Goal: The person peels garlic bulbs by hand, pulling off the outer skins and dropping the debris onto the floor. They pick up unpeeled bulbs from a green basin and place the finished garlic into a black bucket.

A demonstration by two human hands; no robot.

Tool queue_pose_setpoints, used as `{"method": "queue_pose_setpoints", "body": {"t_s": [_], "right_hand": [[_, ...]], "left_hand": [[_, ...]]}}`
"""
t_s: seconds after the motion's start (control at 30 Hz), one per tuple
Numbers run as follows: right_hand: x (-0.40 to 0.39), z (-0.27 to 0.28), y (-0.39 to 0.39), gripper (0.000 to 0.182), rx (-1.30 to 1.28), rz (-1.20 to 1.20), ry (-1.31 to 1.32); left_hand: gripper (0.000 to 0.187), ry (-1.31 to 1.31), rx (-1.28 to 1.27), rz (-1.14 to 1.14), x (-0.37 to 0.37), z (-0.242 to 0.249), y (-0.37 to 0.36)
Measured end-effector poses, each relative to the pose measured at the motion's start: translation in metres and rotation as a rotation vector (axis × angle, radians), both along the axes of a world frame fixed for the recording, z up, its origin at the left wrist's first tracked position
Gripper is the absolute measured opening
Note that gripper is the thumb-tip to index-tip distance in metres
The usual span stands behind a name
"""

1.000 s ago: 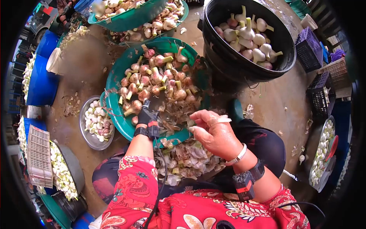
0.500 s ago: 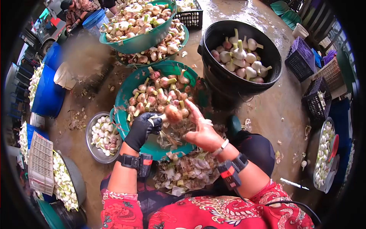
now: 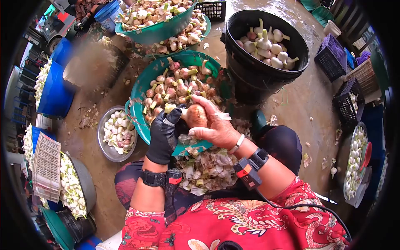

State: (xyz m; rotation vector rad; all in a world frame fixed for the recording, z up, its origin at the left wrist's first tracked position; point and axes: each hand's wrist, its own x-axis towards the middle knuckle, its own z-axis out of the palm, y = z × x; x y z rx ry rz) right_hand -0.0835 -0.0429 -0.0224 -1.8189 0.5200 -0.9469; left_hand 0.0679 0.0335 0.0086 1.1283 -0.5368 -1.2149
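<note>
A brownish-skinned garlic bulb (image 3: 197,116) is held over the green basin (image 3: 137,109). My left hand (image 3: 163,134), in a black glove, grips it by the stem end. My bare right hand (image 3: 220,128) cups the other side, thumb below and fingers above, touching the skin. Unpeeled garlic bulbs (image 3: 181,88) with cut stems fill the far part of the basin. Loose papery garlic skins (image 3: 208,168) lie heaped between my knees, in front of the basin.
A black bucket (image 3: 250,85) with cleaner white bulbs stands at the right. To the left is a metal bowl (image 3: 102,141) of peeled garlic. More heaped green basins (image 3: 156,35) stand behind. Blue tubs (image 3: 56,98) and crates (image 3: 331,56) line the sides. Another person (image 3: 85,12) sits at the far left.
My right hand has closed from spread fingers onto the garlic bulb. My left hand still holds the stem, and the bulb has turned slightly. The whole view has shifted a little.
</note>
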Motion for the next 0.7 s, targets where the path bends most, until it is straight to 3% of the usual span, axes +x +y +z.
{"method": "queue_pose_setpoints", "body": {"t_s": [0.07, 0.13, 0.2, 0.3, 0.4, 0.53, 0.6, 0.67, 0.7], "right_hand": [[-0.002, -0.003, 0.001, 0.08, 0.019, -0.032, 0.033], [0.001, -0.004, 0.001, 0.076, 0.247, 0.032, -0.05], [0.003, -0.006, 0.003, 0.068, 0.251, -0.001, -0.044], [0.006, 0.002, 0.013, 0.054, 0.701, 0.03, -0.279], [0.0, 0.001, 0.013, 0.052, 0.918, 0.089, -0.318], [-0.001, 0.011, 0.01, 0.051, 0.965, 0.067, -0.277], [0.005, 0.01, 0.011, 0.049, 0.587, -0.025, -0.242], [-0.002, 0.005, 0.005, 0.048, 0.626, -0.018, -0.224], [-0.006, 0.007, 0.003, 0.047, 0.843, 0.093, -0.257]], "left_hand": [[0.025, -0.024, 0.033, 0.038, -0.002, 0.004, -0.001], [0.027, -0.154, 0.008, -0.057, 0.006, 0.001, 0.001], [0.023, -0.088, 0.005, -0.048, 0.001, 0.006, -0.001], [0.02, -0.212, 0.005, -0.083, 0.001, 0.003, -0.001], [0.019, -0.06, 0.038, -0.074, 0.002, 0.004, -0.003], [0.016, -0.028, 0.021, -0.082, 0.001, 0.004, -0.004], [0.015, -0.002, 0.009, -0.082, 0.002, 0.005, -0.004], [0.014, -0.079, -0.003, -0.109, 0.003, 0.007, -0.004], [0.014, -0.078, -0.001, -0.111, 0.002, 0.006, -0.003]]}}
